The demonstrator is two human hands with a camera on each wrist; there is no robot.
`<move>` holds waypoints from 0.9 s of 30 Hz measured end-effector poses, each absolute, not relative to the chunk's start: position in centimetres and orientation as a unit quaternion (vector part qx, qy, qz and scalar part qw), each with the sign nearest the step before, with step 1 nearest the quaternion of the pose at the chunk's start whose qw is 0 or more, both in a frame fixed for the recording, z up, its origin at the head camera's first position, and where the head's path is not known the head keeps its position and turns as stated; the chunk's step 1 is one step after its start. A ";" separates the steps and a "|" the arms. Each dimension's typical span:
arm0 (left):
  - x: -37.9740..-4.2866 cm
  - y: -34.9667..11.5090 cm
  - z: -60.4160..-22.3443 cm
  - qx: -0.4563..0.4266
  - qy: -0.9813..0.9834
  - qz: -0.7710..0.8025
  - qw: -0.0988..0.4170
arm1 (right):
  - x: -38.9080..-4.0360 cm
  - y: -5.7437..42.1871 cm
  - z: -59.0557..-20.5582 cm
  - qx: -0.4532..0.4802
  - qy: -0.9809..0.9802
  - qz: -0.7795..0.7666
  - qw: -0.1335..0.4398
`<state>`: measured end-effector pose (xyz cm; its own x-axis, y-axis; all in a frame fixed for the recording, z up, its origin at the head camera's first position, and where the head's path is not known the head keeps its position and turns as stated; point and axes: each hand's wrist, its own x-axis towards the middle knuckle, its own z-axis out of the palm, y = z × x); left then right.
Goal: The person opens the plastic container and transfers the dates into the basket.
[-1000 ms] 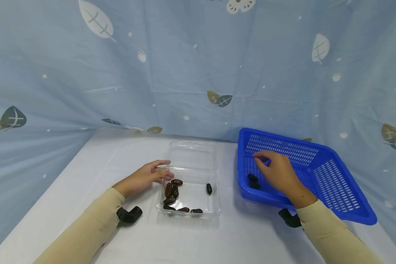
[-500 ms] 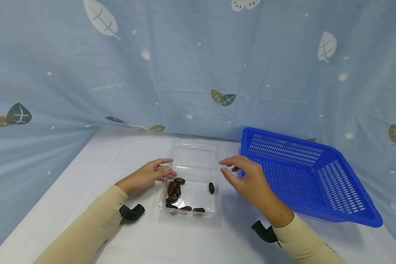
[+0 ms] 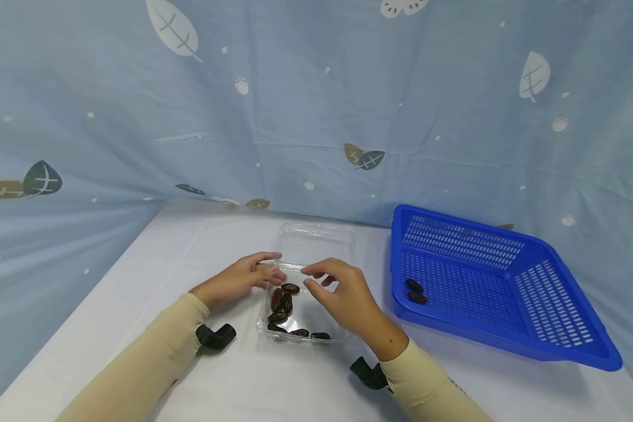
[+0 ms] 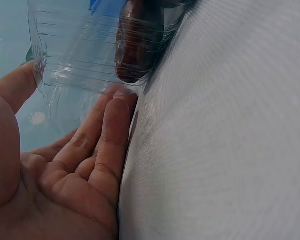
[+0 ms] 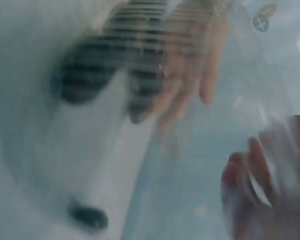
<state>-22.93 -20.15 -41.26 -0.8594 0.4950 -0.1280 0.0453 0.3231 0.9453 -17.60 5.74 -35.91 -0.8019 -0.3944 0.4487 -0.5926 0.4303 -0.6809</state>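
Several glossy dark brown dates [image 3: 287, 302] lie along the left and front of a clear plastic clamshell box [image 3: 261, 325], its lid [image 3: 316, 240] folded open to the back. My left hand [image 3: 240, 280] rests at the box's left side with extended fingers touching it; in the left wrist view its fingers [image 4: 110, 145] lie at the plastic wall. Over the right part of the box hovers my right hand [image 3: 348, 296], thumb and forefinger apart with no object visible between them. The right wrist view is blurred; a dark date [image 5: 89, 217] shows through the plastic there.
A blue slotted basket [image 3: 469, 319] stands to the right on the white-covered table [image 3: 274, 387]. Two dates [image 3: 415, 292] lie at its left end. A blue patterned curtain [image 3: 274, 117] hangs behind.
My right hand has moved left, out of the basket to above the clear box, where it now hides the date at the right. My left hand stays at the box's side.
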 end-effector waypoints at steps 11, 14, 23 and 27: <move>-22.9 -20.1 -41.1 0.178 0.786 0.557 0.202 | -18.2 3.7 -37.7 0.303 -0.836 0.455 0.056; -22.9 -20.2 -41.1 0.178 0.784 0.559 0.202 | -18.2 3.5 -37.9 0.310 -0.841 0.443 0.033; -23.0 -20.2 -41.3 0.175 0.783 0.561 0.205 | -18.0 3.3 -38.5 0.302 -0.865 0.400 -0.025; -23.0 -20.2 -41.2 0.177 0.786 0.557 0.203 | -18.1 3.3 -38.9 0.299 -0.880 0.367 -0.035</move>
<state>-23.03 -20.17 -41.25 -0.8555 0.5033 -0.1219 0.0522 0.3180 0.9467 -18.11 3.33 -38.90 -0.8183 -0.5526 0.1582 -0.5013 0.5516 -0.6667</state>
